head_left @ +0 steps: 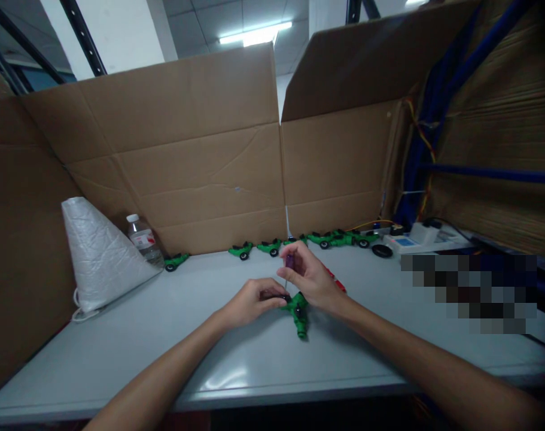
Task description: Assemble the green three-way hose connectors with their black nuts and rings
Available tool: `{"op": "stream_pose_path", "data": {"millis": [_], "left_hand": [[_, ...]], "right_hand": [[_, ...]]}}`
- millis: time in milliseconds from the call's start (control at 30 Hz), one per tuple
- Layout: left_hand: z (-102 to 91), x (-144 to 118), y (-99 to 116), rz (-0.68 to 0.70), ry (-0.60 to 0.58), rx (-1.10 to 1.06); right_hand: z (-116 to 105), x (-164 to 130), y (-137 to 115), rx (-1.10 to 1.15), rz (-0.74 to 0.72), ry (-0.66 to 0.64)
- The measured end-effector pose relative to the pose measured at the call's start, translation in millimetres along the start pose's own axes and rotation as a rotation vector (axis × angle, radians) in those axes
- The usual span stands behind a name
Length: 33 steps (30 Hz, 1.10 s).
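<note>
On the white table in front of me lies a green toy vehicle (299, 311) with dark parts. My left hand (258, 299) grips its left end, fingers closed around a dark piece there. In my right hand (310, 275) a screwdriver with a purple handle (289, 262) stands upright. Its thin shaft points down to the toy near my left fingertips; whether the tip sits in a screw is too small to tell. Partly hidden behind my right hand is a red object (336, 280) on the table.
Several green toy vehicles (240, 250) with black wheels line the back cardboard wall (200, 179). At the left stand a silvery bag (104, 263) and a water bottle (143, 238). A black ring (382, 251) and a white power strip (427, 238) lie at the back right.
</note>
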State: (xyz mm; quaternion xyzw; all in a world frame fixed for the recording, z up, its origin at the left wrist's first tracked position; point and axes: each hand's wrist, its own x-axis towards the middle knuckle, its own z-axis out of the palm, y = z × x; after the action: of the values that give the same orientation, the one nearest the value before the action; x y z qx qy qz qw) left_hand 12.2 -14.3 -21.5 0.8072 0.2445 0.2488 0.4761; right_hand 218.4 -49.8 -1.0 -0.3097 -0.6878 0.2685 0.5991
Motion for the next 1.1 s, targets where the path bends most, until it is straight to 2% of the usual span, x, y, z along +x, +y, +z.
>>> {"op": "stream_pose_path", "data": {"millis": [100, 333, 567, 700, 867, 1100], "left_hand": [[1.3, 0.0, -0.5, 0.003, -0.016, 0.009], [0.1, 0.1, 5.6, 0.019, -0.072, 0.085], [-1.2, -0.4, 9.2, 0.048, -0.08, 0.154], [-2.9, -1.4, 7.8, 0.056, -0.081, 0.227], [-1.4, -1.5, 9.8, 0.139, -0.082, 0.267], [0.8, -2.3, 12.7, 0.11, -0.061, 0.282]], "right_hand": [[3.3, 0.4, 0.8, 0.113, 0.072, -0.027], [2.2, 1.6, -7.8, 0.327, 0.237, -0.208], [4.2, 2.3, -5.2, 0.383, 0.315, -0.159], [5.6, 0.7, -8.6, 0.384, 0.327, -0.205], [7.0, -2.4, -10.0, 0.397, 0.346, -0.23], [8.7, -1.6, -11.4, 0.356, 0.366, -0.199]]}}
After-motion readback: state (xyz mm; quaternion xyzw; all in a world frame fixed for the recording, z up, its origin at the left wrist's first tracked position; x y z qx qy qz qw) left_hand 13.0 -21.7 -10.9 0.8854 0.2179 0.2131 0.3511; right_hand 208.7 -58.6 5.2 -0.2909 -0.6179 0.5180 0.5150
